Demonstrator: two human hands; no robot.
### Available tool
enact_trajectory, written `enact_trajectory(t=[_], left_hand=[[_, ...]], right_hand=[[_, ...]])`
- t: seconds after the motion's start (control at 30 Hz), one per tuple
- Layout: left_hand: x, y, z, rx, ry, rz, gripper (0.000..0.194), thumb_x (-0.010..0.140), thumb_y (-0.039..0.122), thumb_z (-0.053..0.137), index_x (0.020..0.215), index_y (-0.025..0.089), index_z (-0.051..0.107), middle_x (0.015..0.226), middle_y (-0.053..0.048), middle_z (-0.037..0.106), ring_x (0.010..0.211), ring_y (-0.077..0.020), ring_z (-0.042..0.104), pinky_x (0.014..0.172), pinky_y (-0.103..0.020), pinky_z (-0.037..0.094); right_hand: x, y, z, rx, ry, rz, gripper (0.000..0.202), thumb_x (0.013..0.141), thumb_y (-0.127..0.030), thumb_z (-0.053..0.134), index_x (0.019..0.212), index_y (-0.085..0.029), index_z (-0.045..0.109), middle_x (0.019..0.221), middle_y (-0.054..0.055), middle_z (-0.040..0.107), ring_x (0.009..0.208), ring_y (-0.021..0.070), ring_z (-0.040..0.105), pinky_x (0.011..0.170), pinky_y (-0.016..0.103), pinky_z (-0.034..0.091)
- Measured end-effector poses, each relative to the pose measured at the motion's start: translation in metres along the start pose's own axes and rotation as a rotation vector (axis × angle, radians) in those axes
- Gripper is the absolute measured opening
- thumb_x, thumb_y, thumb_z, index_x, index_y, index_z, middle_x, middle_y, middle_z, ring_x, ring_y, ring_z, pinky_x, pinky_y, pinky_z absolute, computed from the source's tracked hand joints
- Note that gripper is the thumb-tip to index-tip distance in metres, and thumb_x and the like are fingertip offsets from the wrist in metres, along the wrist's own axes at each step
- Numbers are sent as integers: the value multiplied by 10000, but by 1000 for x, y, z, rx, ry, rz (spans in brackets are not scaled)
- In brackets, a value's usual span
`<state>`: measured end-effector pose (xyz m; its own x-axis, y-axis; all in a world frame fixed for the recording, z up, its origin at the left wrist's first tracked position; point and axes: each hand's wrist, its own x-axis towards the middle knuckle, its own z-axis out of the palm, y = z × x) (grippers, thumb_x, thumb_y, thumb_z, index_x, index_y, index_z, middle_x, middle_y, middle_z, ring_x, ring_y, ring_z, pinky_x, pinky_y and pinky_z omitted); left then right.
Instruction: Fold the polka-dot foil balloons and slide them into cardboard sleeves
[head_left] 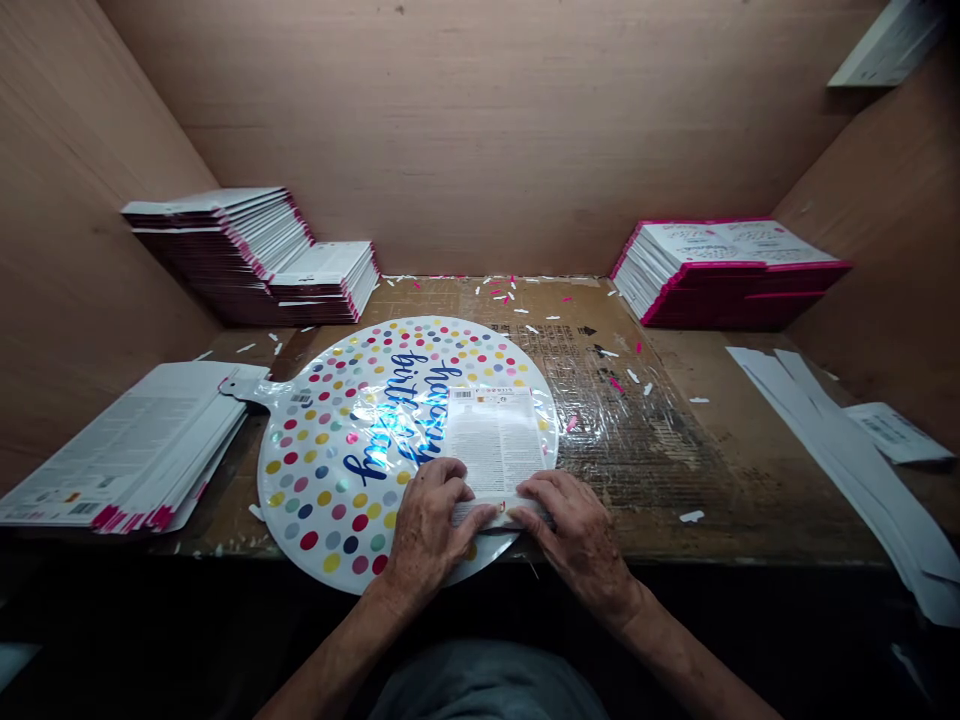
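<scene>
A round foil balloon [330,470], flat, white with coloured dots and blue "happy birthday" lettering, lies on the cardboard-covered worktop. Its tail points left. On its right part rests a white printed card [495,440] with small text and a barcode. My left hand [435,520] pinches the card's near edge at the left corner, thumb on top. At the right corner of that same edge, my right hand [574,525] holds it between thumb and fingers. The near strip of the card looks bent up under both thumbs; the undersides of the fingers are hidden.
Stacked folded cards [322,280] stand at the back left, and another pink-edged stack [735,275] at the back right. Flat printed sheets [112,450] lie at left. White paper strips [847,460] overhang the right front edge. Paper scraps dot the cardboard [637,480]. Wooden walls enclose three sides.
</scene>
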<state>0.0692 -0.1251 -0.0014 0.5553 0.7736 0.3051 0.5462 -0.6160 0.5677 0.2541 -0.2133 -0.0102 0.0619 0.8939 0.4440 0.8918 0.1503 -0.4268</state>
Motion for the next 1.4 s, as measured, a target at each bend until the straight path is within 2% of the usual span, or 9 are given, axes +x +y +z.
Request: enact_trajectory(t=[0.13, 0.27, 0.5, 0.73, 0.93, 1.03, 1.13, 1.27, 1.4], left_hand=[[-6, -3, -1, -60, -34, 128, 84, 813, 283, 700, 792, 209, 668, 1083, -84, 635, 1078, -259, 593, 903, -432, 513], [-18, -4, 3, -75, -39, 248, 89, 796, 155, 674, 841, 232, 666, 1161, -70, 626, 1214, -271, 525, 989, -440, 470], [-12, 13, 9, -31, 12, 112, 122, 875, 228, 605, 757, 200, 591, 982, -56, 660, 1005, -227, 606, 878, -407, 486], [-2, 14, 18, 31, 51, -50, 67, 838, 258, 632, 871, 215, 593, 954, -47, 645, 944, -234, 591, 831, -400, 478], [-11, 19, 2, -174, 185, -131, 142, 882, 330, 570, 850, 219, 653, 977, -63, 661, 958, -221, 620, 835, -366, 520], [-17, 29, -13, -362, 92, -399, 271, 792, 477, 666, 814, 209, 635, 765, -30, 671, 713, -201, 650, 636, -305, 539], [-12, 33, -18, -784, -46, -621, 424, 752, 536, 691, 982, 181, 659, 855, -52, 724, 789, -225, 695, 686, -301, 565], [5, 22, -11, -1142, 125, -779, 546, 721, 510, 729, 1125, 164, 607, 964, -79, 730, 773, -225, 711, 672, -321, 582], [15, 0, -7, -1026, 290, -727, 513, 722, 519, 728, 1070, 156, 627, 933, -77, 732, 811, -216, 705, 713, -304, 573]], right_hand=[[0, 2, -8, 25, -110, -143, 240, 960, -396, 534, 853, -197, 616, 842, 37, 638, 777, 178, 557, 718, 301, 410], [-4, 1, -6, -35, -20, -348, 324, 1015, -192, 362, 843, -178, 636, 786, 49, 633, 729, 169, 517, 731, 314, 383], [1, 0, -9, -8, -216, -132, 297, 993, -330, 459, 771, -186, 595, 716, 22, 614, 660, 159, 550, 635, 289, 408], [-21, 1, -1, -244, -64, -341, 509, 970, -453, 483, 1315, -83, 532, 1356, 186, 563, 1269, 301, 492, 1031, 475, 395], [-45, 16, -23, -115, 105, -371, 274, 935, -151, 572, 1203, -159, 632, 1116, 83, 726, 1056, 194, 652, 889, 360, 512], [-29, 3, -33, -25, 225, -294, 305, 907, -129, 599, 1199, -205, 643, 1037, 66, 750, 978, 183, 681, 831, 333, 542], [-2, -14, -24, 11, 278, -337, 305, 916, -124, 572, 1199, -217, 640, 1030, 69, 750, 973, 188, 678, 835, 339, 532], [36, -30, 6, -24, 167, -314, 164, 953, -275, 560, 1049, -191, 663, 977, 90, 728, 890, 202, 650, 810, 347, 494], [71, -43, 29, -159, -45, -208, 147, 928, -288, 593, 813, -196, 591, 781, 49, 649, 705, 187, 593, 655, 305, 429]])
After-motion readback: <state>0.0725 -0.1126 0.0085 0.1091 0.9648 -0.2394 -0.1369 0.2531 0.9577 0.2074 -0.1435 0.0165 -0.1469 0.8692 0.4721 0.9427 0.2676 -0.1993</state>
